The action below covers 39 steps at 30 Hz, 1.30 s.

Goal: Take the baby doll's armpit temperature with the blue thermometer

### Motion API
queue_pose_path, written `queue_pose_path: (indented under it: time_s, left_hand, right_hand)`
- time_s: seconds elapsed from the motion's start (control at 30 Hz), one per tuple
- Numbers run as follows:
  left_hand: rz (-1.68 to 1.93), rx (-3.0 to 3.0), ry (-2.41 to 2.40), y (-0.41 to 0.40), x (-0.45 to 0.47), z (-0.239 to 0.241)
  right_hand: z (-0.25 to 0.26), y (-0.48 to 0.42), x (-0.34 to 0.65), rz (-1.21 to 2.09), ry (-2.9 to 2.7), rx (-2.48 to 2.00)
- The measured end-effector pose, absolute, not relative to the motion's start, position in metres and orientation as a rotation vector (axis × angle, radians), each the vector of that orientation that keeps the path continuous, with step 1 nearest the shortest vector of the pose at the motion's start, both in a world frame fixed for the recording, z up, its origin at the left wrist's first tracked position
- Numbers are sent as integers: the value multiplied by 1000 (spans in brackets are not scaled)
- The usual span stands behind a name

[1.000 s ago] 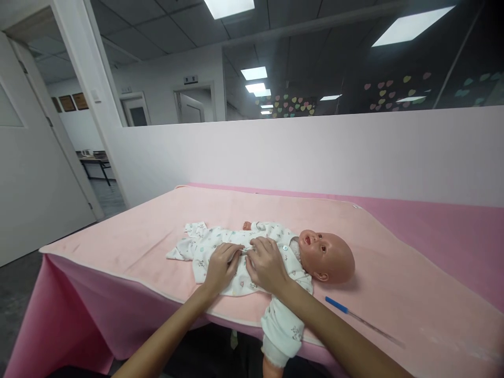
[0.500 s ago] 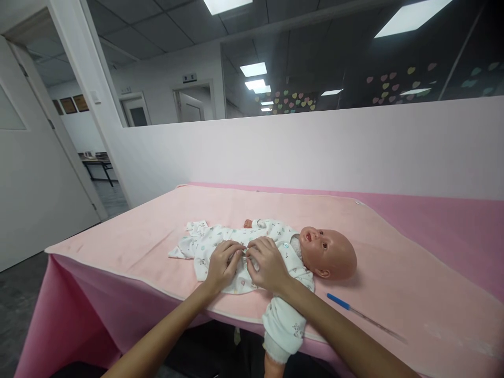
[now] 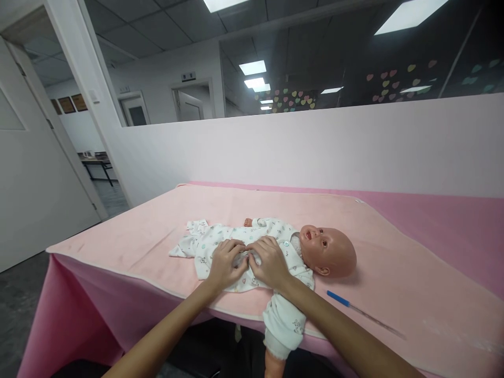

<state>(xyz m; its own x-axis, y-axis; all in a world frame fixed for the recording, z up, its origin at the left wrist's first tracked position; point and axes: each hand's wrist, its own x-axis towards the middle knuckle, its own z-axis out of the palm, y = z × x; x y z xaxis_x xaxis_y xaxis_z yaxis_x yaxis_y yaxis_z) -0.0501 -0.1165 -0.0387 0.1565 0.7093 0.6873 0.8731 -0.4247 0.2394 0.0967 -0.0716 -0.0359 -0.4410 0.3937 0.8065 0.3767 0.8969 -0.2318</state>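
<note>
A baby doll [image 3: 331,252] lies on its back with its head to the right, dressed in a white printed romper [image 3: 212,236]. My left hand [image 3: 227,265] is at the front of the romper over the belly, its fingers curled onto the cloth. Close beside it, my right hand [image 3: 268,261] grips the same front of the garment, the two thumbs almost meeting. The exact bit of cloth between the fingertips is hidden. One sleeved arm of the doll [image 3: 284,323] hangs over the near table edge, under my right forearm.
A thin stick with a blue handle [image 3: 337,298] lies right of the doll. The table bears a light pink blanket [image 3: 137,226] over a darker pink cover [image 3: 441,215]. Behind it stands a white half wall [image 3: 299,152] with glass above. A door [image 3: 35,173] is at the left.
My left thumb has moved right, toward my right thumb, and the fingertips stay on the romper front. The doll and the stick lie as before.
</note>
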Motion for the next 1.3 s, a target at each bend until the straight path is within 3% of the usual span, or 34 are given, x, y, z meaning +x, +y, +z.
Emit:
queue_pose_path:
  time_s: [1.3]
  left_hand:
    - [-1059, -2183, -1509, -113, -54, -43]
  right_hand:
    - [-38, -69, 97, 70, -2070, -538]
